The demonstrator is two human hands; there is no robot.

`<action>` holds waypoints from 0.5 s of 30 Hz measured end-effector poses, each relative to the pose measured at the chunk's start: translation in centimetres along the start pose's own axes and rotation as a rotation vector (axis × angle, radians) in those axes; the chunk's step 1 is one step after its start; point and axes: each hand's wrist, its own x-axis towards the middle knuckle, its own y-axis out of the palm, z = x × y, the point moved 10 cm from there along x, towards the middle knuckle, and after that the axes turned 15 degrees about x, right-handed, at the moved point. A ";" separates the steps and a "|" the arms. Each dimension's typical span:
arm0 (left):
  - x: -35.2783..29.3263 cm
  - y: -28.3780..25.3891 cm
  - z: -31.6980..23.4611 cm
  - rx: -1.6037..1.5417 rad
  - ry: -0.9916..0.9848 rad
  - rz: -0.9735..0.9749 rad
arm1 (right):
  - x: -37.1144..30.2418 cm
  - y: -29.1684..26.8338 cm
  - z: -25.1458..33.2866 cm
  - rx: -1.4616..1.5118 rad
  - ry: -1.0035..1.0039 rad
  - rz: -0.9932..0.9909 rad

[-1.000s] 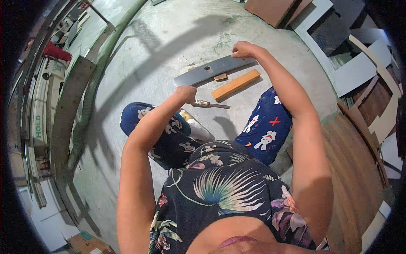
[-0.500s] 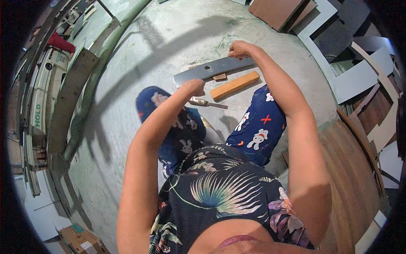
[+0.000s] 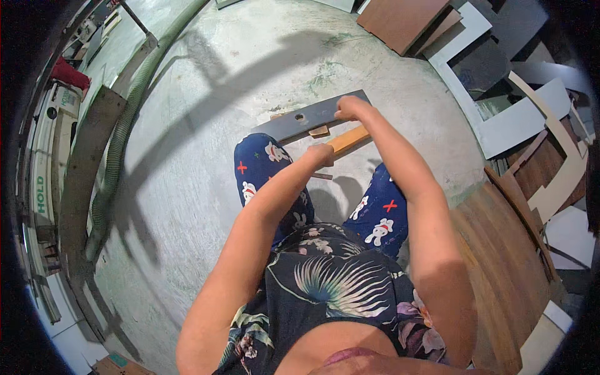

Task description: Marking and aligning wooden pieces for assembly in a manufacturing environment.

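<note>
On the concrete floor before my knees lies a long grey board (image 3: 269,129) with a hole in it. My right hand (image 3: 351,107) rests over the board toward its right end, fingers curled; what they pinch, if anything, is hidden. A yellowish wooden block (image 3: 350,141) lies nearer to me, and my left hand (image 3: 320,154) is closed at its left end. A small wood piece (image 3: 319,132) sits at the board's near edge. Below my left hand shows the blade of a chisel-like tool (image 3: 322,176); my forearm and leg hide its handle.
A green ribbed hose (image 3: 119,144) and a long plank (image 3: 90,162) run along the left. Cut panels and a white frame (image 3: 500,140) are heaped at the right. Brown boards (image 3: 403,22) stand at the far right, and a curved wooden sheet (image 3: 500,250) lies beside my right arm.
My left hand has moved right, from beside the tool to the wooden block. My right hand has come nearer, from the board's far edge onto its face. My left knee has shifted right.
</note>
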 end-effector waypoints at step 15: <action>-0.1 8.3 12.2 0.163 -0.334 0.189 | 6.2 25.0 5.5 0.641 0.014 0.160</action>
